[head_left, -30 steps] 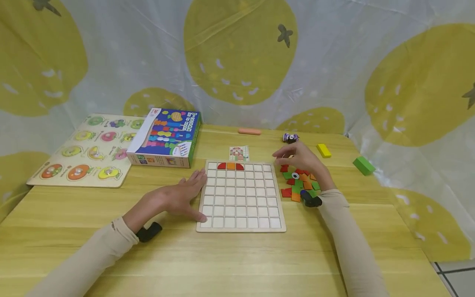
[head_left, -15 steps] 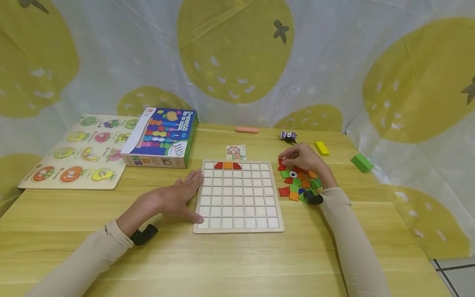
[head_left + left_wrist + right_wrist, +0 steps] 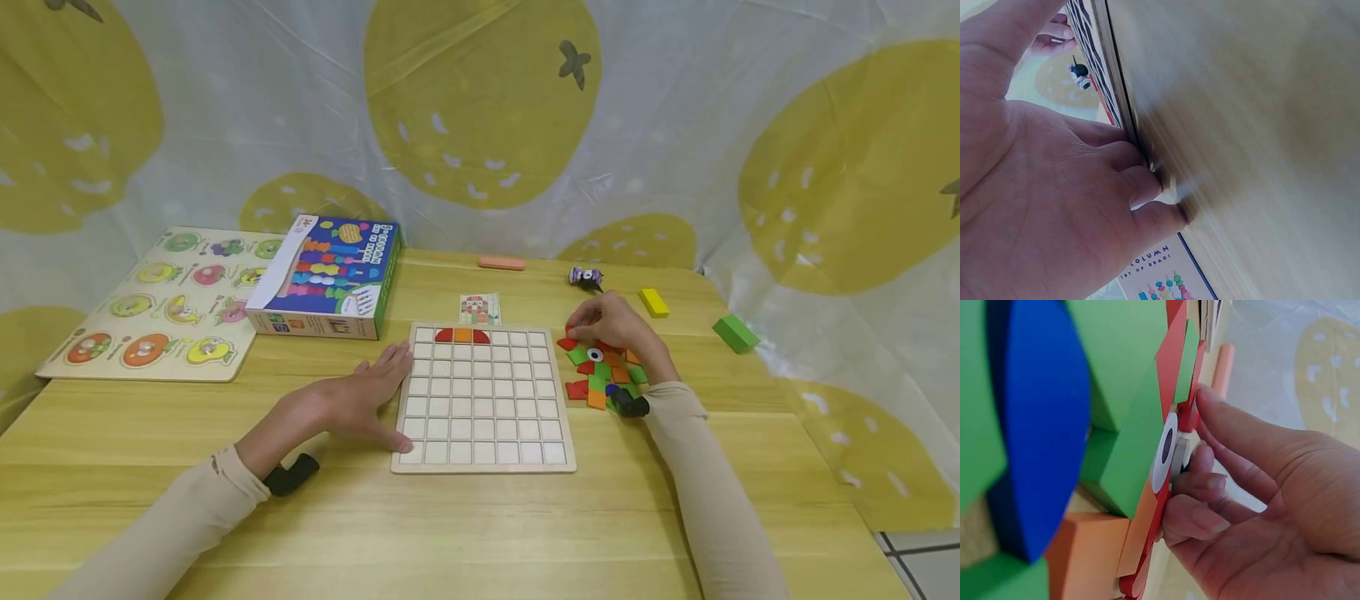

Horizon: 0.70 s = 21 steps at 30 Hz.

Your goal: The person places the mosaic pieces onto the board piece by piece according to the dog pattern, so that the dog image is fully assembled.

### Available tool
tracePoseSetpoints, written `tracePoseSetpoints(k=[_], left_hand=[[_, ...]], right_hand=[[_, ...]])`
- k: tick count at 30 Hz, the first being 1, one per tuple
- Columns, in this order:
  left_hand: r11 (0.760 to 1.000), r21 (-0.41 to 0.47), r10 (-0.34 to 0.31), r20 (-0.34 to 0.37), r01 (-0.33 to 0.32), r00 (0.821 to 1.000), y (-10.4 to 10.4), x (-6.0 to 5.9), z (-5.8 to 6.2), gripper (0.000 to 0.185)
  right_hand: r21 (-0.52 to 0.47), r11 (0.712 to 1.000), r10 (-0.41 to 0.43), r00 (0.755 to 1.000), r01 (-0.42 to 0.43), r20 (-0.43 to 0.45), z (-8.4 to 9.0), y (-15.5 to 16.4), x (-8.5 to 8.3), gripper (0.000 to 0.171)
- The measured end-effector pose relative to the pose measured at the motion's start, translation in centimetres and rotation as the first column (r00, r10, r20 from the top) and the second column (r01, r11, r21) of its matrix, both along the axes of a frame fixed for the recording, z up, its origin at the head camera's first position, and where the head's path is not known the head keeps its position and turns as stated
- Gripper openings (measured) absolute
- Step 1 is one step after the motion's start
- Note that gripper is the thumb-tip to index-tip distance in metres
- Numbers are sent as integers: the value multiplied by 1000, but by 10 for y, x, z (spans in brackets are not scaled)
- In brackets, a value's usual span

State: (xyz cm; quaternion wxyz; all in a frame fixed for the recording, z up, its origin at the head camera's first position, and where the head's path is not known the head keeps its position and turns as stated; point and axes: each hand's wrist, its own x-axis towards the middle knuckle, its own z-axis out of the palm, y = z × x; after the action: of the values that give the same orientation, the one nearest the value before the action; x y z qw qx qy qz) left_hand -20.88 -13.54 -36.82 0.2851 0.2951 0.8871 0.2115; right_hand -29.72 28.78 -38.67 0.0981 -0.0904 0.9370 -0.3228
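My left hand (image 3: 360,404) lies spread along the left edge of a wooden grid board (image 3: 487,408), thumb on its near left corner. Its fingers are nearly straight; the left wrist view shows them against the board's edge. In the board's far row an orange square tile (image 3: 463,335) sits between two red rounded tiles (image 3: 444,335). Right of the board, my right hand (image 3: 611,321) reaches over a pile of coloured tiles (image 3: 597,398). Its thumb and index finger pinch a red tile (image 3: 1189,415) at the pile's far side. Beside its curled fingers lies a white eye tile (image 3: 1165,453).
A small pattern card (image 3: 480,308) lies beyond the board. Behind are an orange stick (image 3: 502,263), a purple-and-black trinket (image 3: 585,276), a yellow block (image 3: 654,302) and a green block (image 3: 737,333). At left, a bead-set box (image 3: 322,279) overlaps a fruit puzzle board (image 3: 157,308).
My right hand has shifted from beside the board's far right corner right and down onto the red tiles, its thumb and index finger closing together. My left hand keeps its place on the board.
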Motion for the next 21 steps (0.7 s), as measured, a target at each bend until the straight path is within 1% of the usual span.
tracePoseSetpoints(k=[4,7,11,16,19,21], left_hand=[[1000,0,5,-2,-5,1000,0,1,1,126],[1000,6,8,-1,-8,1000,0,2,1,126],[1000,7,8,-1,-8,1000,-1,2,0,124],[1000,2,4,-3,-4,1000,-1,1,0,124],[1000,0,1,-4,-1,1000,-1,0,0,124],[1000,-4,1,-2,-1,1000,0,0,0,124]], right_hand=[[8,1000,0,1000,0,24,1,-1,-1,18],[20,1000,7,1000,-7,22,1,-2,-1,18],[8,1000,22,1000,-22,-6,3,-2,1,19],[-60,997,42,997,-46,-63,5,-3,2,14],[-80,994,61,994,-68,-90,6,-4,3,11],[-91,993,62,994,-70,-92,6,-5,3,11]])
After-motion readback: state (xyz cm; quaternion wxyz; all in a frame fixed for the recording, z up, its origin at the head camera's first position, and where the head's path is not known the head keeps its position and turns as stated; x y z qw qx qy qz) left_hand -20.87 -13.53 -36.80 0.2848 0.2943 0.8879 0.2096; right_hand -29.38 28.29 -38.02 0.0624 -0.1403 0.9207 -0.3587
